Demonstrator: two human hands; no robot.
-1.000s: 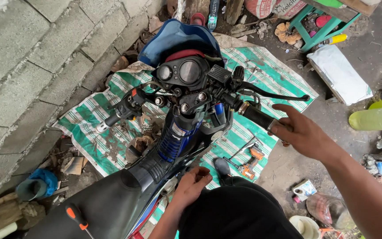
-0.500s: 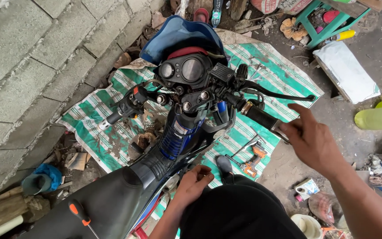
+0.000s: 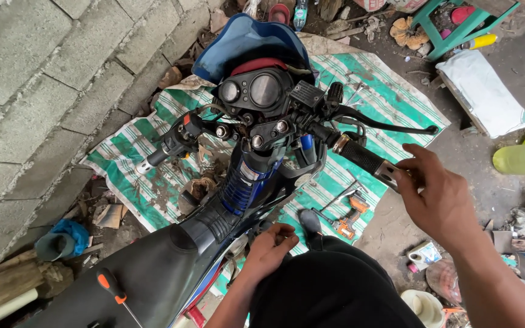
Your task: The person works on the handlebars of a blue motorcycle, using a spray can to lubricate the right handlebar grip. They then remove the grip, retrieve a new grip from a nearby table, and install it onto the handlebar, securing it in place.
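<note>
Closer now, right hand (image 3: 439,197) pinches the throttle grip's (image 3: 360,158) end; left hand (image 3: 270,248), loosely curled, touches the motorcycle frame (image 3: 244,182).

The handlebar grip (image 3: 360,157) looks like matt black ribbed rubber with a dull metal end, touched by the right hand (image 3: 435,197). The seat (image 3: 147,273) is smooth matt black vinyl. Gauges (image 3: 253,91) sit in glossy black plastic. The striped tarp (image 3: 372,97) is woven plastic, dirty and creased. The wall (image 3: 37,79) is rough grey concrete block. The screwdriver (image 3: 113,288) has an orange-and-black plastic handle
</note>
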